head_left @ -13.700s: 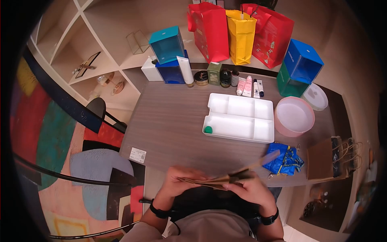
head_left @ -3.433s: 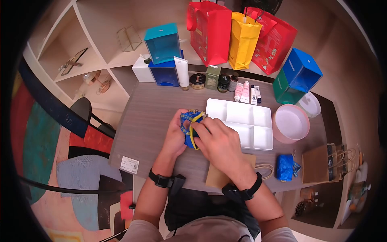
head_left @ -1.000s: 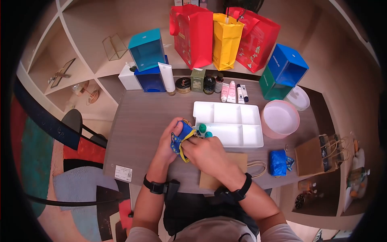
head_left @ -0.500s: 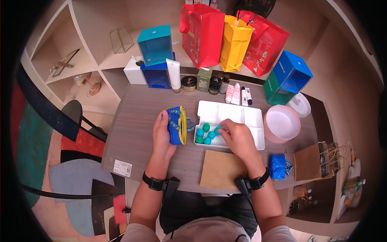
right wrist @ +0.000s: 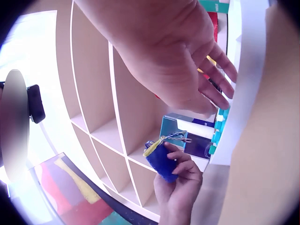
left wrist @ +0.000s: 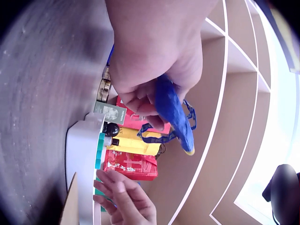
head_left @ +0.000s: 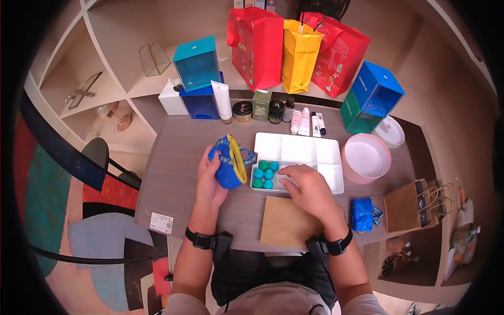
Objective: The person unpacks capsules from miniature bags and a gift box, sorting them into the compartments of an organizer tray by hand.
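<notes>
Because your right hand (head_left: 310, 191) hovers beside the teal and green round pieces (head_left: 269, 174), a stray fingertip could roll them out of their cluster in the near-left compartment of the white tray (head_left: 296, 147). The strap (head_left: 249, 157) of the blue pouch (head_left: 229, 170), dangling near the tray's left edge, might snag if swung. Right hand: back up, fingers loosely extended, nothing grasped. Left hand (head_left: 211, 185): gripping the pouch, tilted, left of tray.

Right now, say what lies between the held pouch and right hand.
In the head view, round teal and green pieces sit there, in the near left compartment of the white tray.
</notes>
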### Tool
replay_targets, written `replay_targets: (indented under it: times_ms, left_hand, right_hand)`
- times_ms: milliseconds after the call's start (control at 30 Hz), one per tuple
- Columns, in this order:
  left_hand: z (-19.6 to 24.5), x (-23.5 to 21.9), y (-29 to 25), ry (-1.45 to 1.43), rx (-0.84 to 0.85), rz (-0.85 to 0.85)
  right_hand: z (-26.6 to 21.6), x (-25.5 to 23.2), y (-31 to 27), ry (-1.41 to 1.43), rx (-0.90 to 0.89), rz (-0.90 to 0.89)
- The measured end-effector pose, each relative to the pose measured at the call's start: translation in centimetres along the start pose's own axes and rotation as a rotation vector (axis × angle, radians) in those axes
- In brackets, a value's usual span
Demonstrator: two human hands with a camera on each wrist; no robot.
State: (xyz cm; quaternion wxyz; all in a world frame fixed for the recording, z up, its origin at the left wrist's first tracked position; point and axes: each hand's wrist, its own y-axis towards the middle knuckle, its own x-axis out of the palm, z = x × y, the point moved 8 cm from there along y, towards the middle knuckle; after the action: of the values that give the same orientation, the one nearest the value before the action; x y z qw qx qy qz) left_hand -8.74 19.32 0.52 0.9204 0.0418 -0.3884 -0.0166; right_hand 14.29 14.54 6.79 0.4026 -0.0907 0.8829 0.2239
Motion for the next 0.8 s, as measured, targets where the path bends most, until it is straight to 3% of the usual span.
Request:
replay_targets:
  times_ms: [33, 100, 200, 267, 300, 367, 400, 467, 500, 533, 567, 700, 800]
  left_hand:
    - [0.0, 0.4, -0.1, 0.011, 0.011, -0.064]
    - [0.1, 2.1, -0.9, 0.017, 0.001, -0.152]
    - [-1.0, 3.5, -1.4, 0.050, -0.074, -0.299]
    - [-0.5, 2.5, -1.0, 0.205, 0.012, -0.187]
    - [-0.2, 2.3, -0.7, 0.219, 0.013, -0.197]
    - [1.4, 0.2, 0.1, 0.164, 0.086, -0.015]
    - [1.6, -0.3, 0.4, 0.177, 0.096, -0.020]
    - [1.7, -3.1, 0.8, 0.163, 0.114, 0.206]
    - [1.7, -3.4, 0.9, 0.169, 0.121, 0.207]
    - [1.4, -3.8, 1.1, 0.147, 0.106, 0.251]
    - [1.2, -4.3, 1.1, 0.125, 0.089, 0.297]
    - [1.0, -4.1, 1.4, 0.130, 0.049, 0.251]
    - [1.1, -3.1, 1.7, 0.191, 0.050, 0.177]
  right_hand:
    - [-0.7, -0.6, 0.0, -0.002, 0.000, 0.003]
    - [-1.0, -1.4, -0.5, 0.464, 0.229, -0.035]
    - [-4.4, -1.3, -1.6, 0.622, 0.174, -0.131]
    - [-5.1, -1.2, -2.2, 0.587, 0.109, -0.140]
    - [-5.0, -1.4, -2.7, 0.429, 0.061, -0.131]
    - [-4.5, -1.9, -3.9, 0.281, 0.001, -0.111]
    - [-3.6, -3.0, -4.7, 0.241, 0.008, -0.016]
    - [-2.1, -5.7, -6.7, 0.135, 0.076, 0.140]
    - [-1.4, -7.4, -7.9, 0.068, 0.138, 0.202]
    - [-0.7, -8.9, -9.2, -0.106, 0.089, 0.318]
    - [0.6, -10.0, -10.6, -0.165, 0.168, 0.323]
    - [4.6, -12.8, -16.0, -0.382, 0.353, 0.386]
    - [7.4, -12.3, -19.1, -0.476, 0.457, 0.299]
